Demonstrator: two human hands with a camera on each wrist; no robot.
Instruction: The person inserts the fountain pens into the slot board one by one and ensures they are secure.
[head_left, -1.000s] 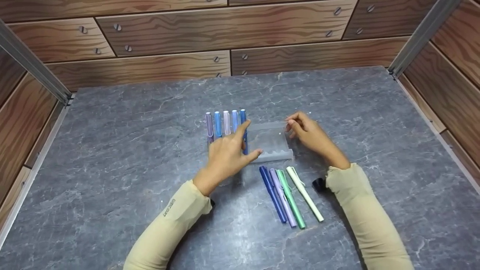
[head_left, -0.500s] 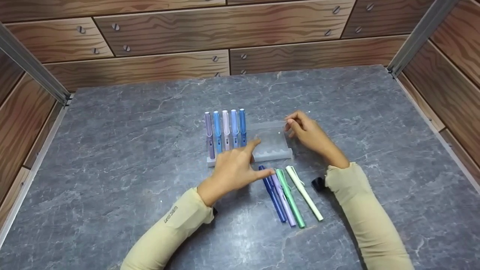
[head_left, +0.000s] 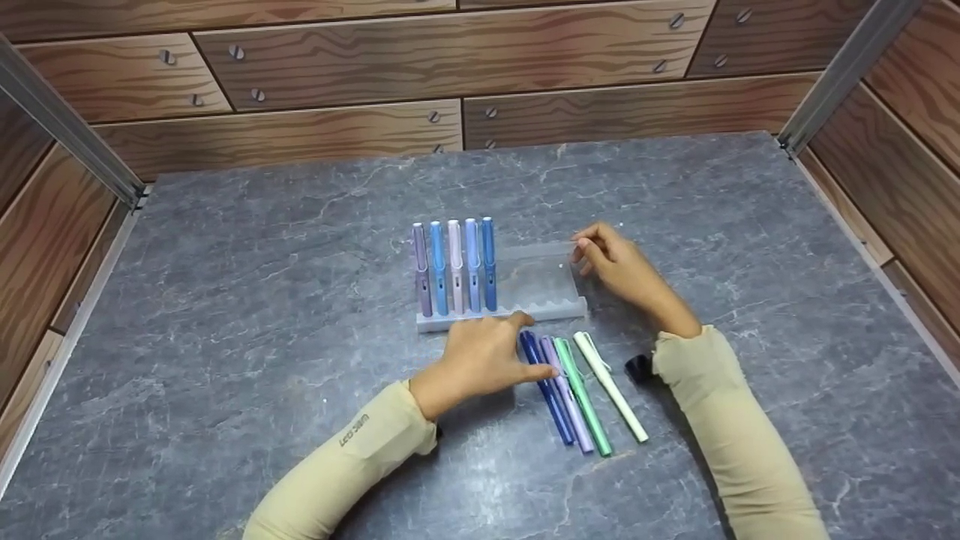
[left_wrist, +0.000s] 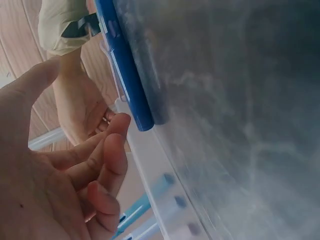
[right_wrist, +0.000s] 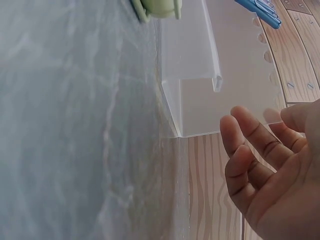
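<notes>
A clear plastic pen stand (head_left: 536,274) sits mid-table, with several capped pens (head_left: 455,266) upright in its left part. My right hand (head_left: 619,266) pinches the stand's upper right corner; the right wrist view shows thumb and fingertip at the panel (right_wrist: 225,112) edge. In front of the stand my left hand (head_left: 484,356) hovers with its thumb and index finger spread, holding nothing. Its thumb is over the loose dark blue pen (head_left: 546,390) and lilac pen (head_left: 571,401). Beside these lie a green pen (head_left: 583,397) and a pale green pen (head_left: 611,386).
The table (head_left: 262,300) has a grey marbled top. Wood-patterned panels (head_left: 450,67) close off the back and sides, with metal posts (head_left: 832,75) at the corners. A black wrist camera (head_left: 637,367) shows under the right sleeve.
My left hand has moved from the upright pens down and to the right, toward the loose pens, uncovering the stand's left part. The right hand has stayed at the corner.
</notes>
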